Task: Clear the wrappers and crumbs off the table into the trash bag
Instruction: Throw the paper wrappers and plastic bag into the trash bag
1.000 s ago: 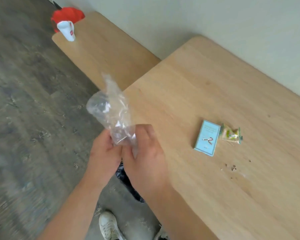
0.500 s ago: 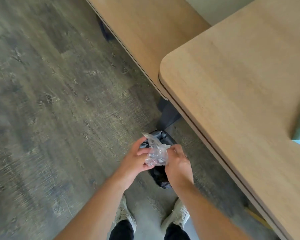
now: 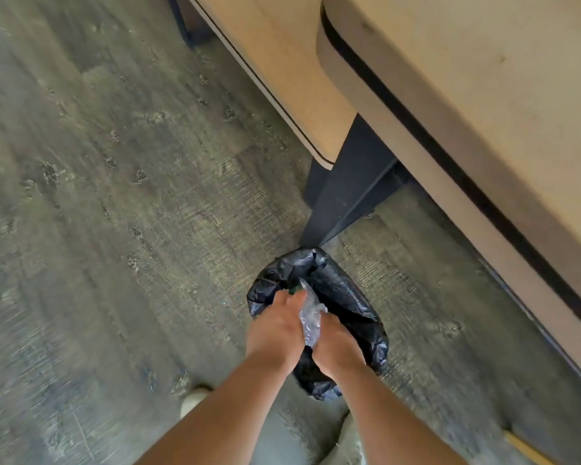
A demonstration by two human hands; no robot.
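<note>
View: a second ago we looked across the desk (image 3: 483, 78) at a blue card box, a green snack packet and some crumbs; now we look straight down at the floor (image 3: 98, 196), and only the desk's near edge and dark leg show.
Wrapper: the clear plastic wrapper (image 3: 311, 322), which we held up loose at desk height a second ago, is now crumpled small and sits low over the black trash bag (image 3: 346, 297).
Left hand: our left hand (image 3: 275, 333) is closed on the wrapper's left side, fingers curled over it.
Right hand: our right hand (image 3: 334, 347) presses the wrapper from the other side, so both hands are together and clamped on it.
Trash bag: it stands open on the floor just beside the desk leg, its mouth directly under the hands; a small green scrap shows inside near the fingertips.
What changed: we have carried the wrapper down from the desk to the bag mouth and balled it up on the way.
Meaning for the task: we judge this wrapper is about to go in, needing only a release.
Left to do: the packet and crumbs seen a second ago are out of view; we judge they remain on the desk.
</note>
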